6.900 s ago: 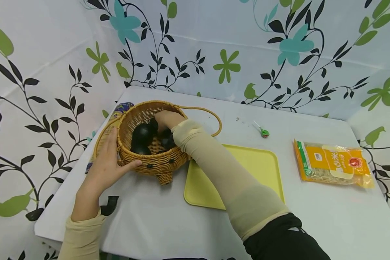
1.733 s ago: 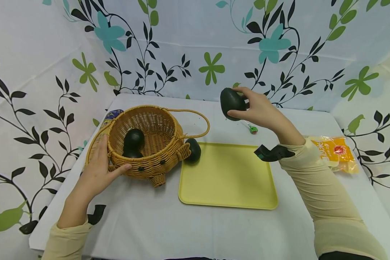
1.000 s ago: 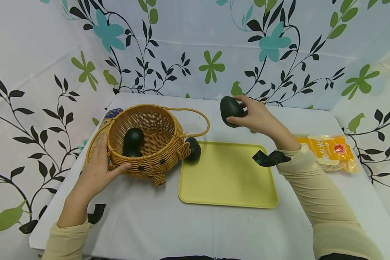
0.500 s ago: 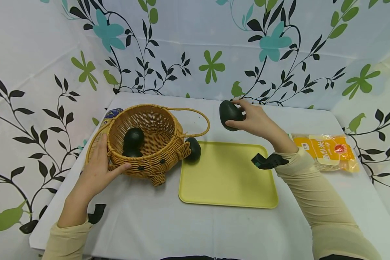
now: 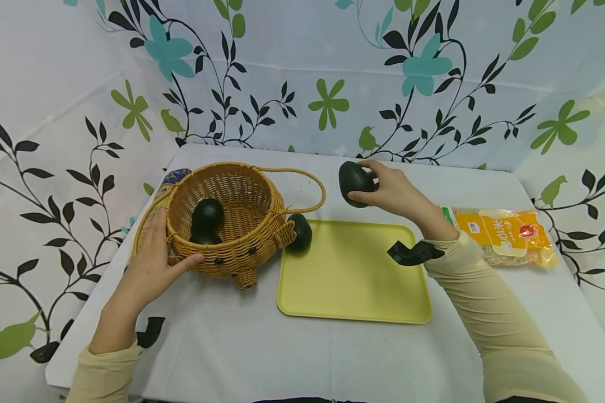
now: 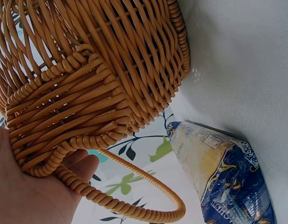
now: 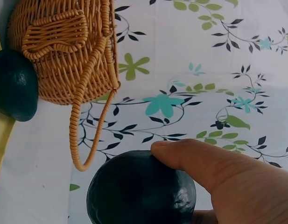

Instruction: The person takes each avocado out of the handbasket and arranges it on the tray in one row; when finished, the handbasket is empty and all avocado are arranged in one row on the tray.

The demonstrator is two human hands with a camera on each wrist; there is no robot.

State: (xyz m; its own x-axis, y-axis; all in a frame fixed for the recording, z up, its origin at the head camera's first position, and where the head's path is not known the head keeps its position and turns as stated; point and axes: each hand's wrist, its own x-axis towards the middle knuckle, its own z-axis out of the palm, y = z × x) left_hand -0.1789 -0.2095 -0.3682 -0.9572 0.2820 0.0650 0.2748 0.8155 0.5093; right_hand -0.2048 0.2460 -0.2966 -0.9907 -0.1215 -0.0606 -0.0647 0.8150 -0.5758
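My right hand [image 5: 394,190] grips a dark green avocado [image 5: 354,182] between thumb and fingers, raised behind the yellow tray [image 5: 355,280]. In the right wrist view this avocado [image 7: 134,191] fills the bottom middle. My left hand [image 5: 148,263] rests spread against the left side of a brown wicker basket [image 5: 242,254]. In the left wrist view its fingers [image 6: 85,165] lie by the basket's ear-shaped flap and handle. Two more avocados [image 5: 208,214] sit inside the basket; one mostly covers the other. Another avocado [image 5: 299,232] lies at the tray's back left corner, partly behind the basket's flap.
An orange-and-clear food packet [image 5: 506,236] lies at the right of the white table [image 5: 232,347]. A blue-and-yellow packet [image 6: 232,186] lies left of the basket, mostly hidden in the head view. The basket's right handle [image 5: 310,174] sticks out toward the tray.
Earlier my right hand was inside the basket; since then an avocado has come to the tray's corner. Over the last second the hand sinks slightly with its avocado. My left hand stays put.
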